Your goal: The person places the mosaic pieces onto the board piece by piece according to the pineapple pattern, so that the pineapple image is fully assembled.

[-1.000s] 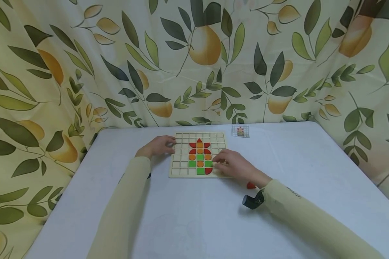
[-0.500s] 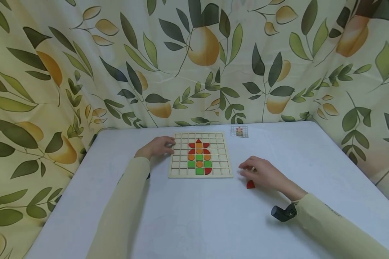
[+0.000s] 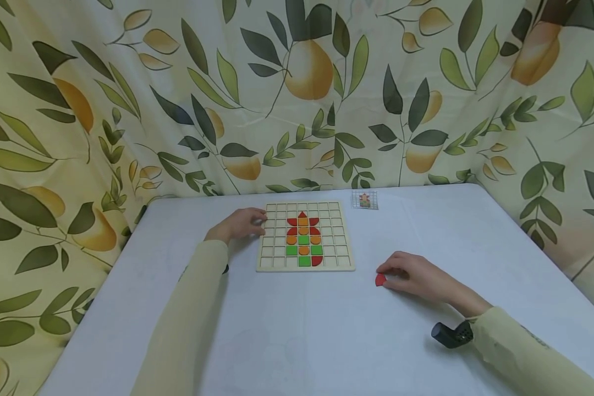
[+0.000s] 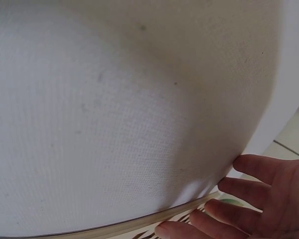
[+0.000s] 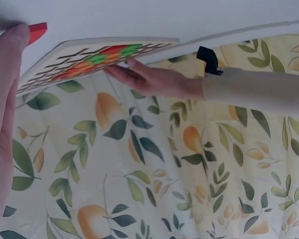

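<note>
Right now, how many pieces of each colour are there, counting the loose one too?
Red pieces: 7, six in the board, one loose piece at the right hand
Orange pieces: 5
Green pieces: 4
Total: 16

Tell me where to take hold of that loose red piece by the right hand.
Pinch the red piece by its thin side edges, from above. It lies flat on the table, so no underside is reachable. The right hand already touches its right side.
</note>
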The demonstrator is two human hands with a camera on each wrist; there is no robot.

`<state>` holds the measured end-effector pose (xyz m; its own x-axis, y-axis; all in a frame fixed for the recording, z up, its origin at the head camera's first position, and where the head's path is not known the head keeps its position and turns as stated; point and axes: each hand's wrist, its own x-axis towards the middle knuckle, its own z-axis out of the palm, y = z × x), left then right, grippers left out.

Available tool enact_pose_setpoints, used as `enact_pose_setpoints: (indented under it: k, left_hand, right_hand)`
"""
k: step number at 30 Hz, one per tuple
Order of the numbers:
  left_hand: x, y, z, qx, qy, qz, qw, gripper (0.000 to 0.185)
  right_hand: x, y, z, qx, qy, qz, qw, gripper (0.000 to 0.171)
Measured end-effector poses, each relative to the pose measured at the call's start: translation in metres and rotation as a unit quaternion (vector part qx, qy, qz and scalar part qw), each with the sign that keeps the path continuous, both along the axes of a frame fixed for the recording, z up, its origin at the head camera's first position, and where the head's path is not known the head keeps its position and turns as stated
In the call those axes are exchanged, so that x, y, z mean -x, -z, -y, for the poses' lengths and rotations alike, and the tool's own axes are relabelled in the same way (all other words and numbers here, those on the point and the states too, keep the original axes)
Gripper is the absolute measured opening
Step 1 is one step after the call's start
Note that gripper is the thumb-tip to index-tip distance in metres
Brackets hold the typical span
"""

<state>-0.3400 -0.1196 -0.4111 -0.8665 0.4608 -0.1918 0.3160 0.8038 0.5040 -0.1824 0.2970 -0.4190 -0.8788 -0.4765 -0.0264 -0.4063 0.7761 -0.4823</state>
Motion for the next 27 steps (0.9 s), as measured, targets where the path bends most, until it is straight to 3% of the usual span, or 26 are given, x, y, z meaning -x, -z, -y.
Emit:
enact_pose_setpoints:
  k: [5, 14, 27]
  left_hand:
    - [-0.001, -0.002, 0.000, -0.002, 0.005, -0.002, 1.0000, 0.045]
    - [0.000, -0.002, -0.001, 0.002, 0.007, 0.002, 1.0000, 0.045]
    - [0.002, -0.001, 0.000, 0.000, -0.002, 0.007, 1.0000, 0.045]
  right_hand:
    - [0.004, 0.002, 0.003, 0.004, -0.010, -0.016, 1.000, 0.029]
    - [0.009, -0.003, 0.019, 0.003, 0.041, -0.001, 0.999, 0.018]
    - [0.012, -0.005, 0.025, -0.039, 0.002, -0.020, 0.999, 0.020]
